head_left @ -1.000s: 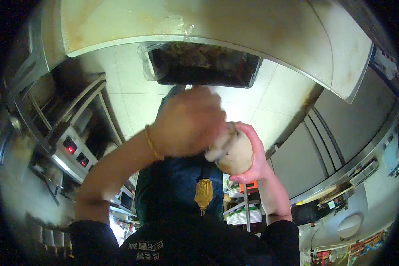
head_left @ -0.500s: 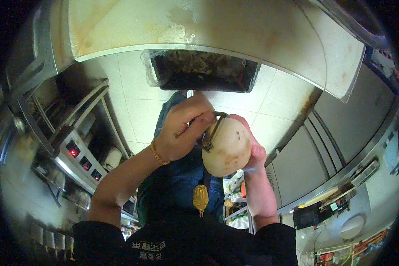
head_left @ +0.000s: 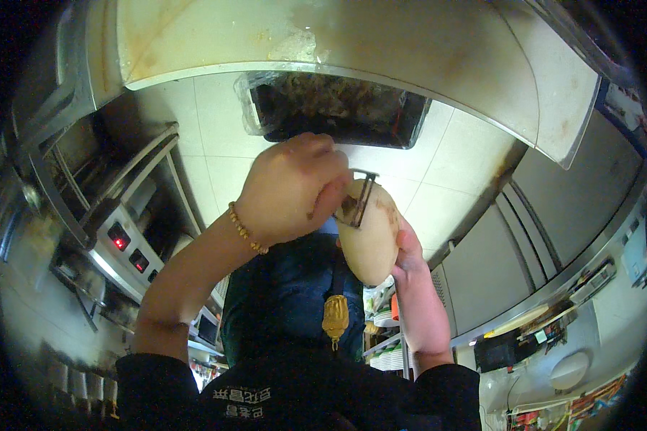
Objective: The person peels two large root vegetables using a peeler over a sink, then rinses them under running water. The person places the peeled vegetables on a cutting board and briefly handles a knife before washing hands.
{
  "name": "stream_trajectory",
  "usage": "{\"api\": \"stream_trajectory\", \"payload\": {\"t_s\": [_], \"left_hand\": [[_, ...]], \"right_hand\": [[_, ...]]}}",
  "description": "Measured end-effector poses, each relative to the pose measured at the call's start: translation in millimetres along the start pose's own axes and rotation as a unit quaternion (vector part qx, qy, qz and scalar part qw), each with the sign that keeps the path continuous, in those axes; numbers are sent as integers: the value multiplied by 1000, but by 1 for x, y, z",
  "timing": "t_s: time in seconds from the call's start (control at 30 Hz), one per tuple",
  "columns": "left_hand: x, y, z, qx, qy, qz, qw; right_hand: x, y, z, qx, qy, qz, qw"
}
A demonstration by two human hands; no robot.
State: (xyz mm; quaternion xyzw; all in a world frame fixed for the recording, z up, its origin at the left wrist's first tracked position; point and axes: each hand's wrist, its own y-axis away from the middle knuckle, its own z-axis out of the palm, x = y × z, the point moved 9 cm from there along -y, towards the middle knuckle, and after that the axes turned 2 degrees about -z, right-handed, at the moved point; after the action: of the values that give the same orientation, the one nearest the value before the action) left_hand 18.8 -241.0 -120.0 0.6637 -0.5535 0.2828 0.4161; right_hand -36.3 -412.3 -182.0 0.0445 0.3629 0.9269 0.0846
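Observation:
My left hand (head_left: 287, 190), a beaded bracelet at its wrist, is closed around the handle of a peeler (head_left: 367, 200). The peeler's dark metal frame lies against the upper left side of a large, pale, oval root vegetable (head_left: 370, 253). Its skin is mostly off, and brown patches show near its upper end; the exact kind is unclear. From the right and behind, my right hand (head_left: 410, 257) grips the vegetable, with part of the fingers hidden. A black bin (head_left: 338, 136) of brownish scraps, edged by clear plastic, stands on the floor beyond my hands.
A worktop (head_left: 424, 43) with a pale surface spans the far side, overhanging the bin. At left is a metal appliance with red lit displays (head_left: 119, 237). Grey cabinet doors (head_left: 482, 244) line the right. A gold pendant (head_left: 335, 316) hangs before my lap.
The vegetable has been turned, so its narrow end points toward me and the brown patches face up and right. The peeler has shifted slightly right along its upper part.

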Motion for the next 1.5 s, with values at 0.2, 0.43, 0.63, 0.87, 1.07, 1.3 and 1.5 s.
{"api": "stream_trajectory", "payload": {"t_s": [0.2,0.43,0.63,0.87,1.07,1.3,1.5], "left_hand": [[29,-1,-9,-62,-119,124,983],[-38,-10,-21,-87,-154,-24,984],[33,-7,-20,30,-73,184,980],[-48,-16,-11,-39,-77,-147,985],[3,2,4,0,-94,125,988],[-129,14,11,-1,23,-243,970],[-41,6,30,60,75,-52,994]], "right_hand": [[-10,-6,2,25,89,-59,994],[-1,4,-2,-45,21,-43,998],[1,5,-8,47,-40,-72,995],[10,7,17,-72,-157,7,985],[24,7,-30,92,-72,15,993],[11,4,-3,-181,-385,21,905],[10,0,0,-188,-428,27,883]]}}
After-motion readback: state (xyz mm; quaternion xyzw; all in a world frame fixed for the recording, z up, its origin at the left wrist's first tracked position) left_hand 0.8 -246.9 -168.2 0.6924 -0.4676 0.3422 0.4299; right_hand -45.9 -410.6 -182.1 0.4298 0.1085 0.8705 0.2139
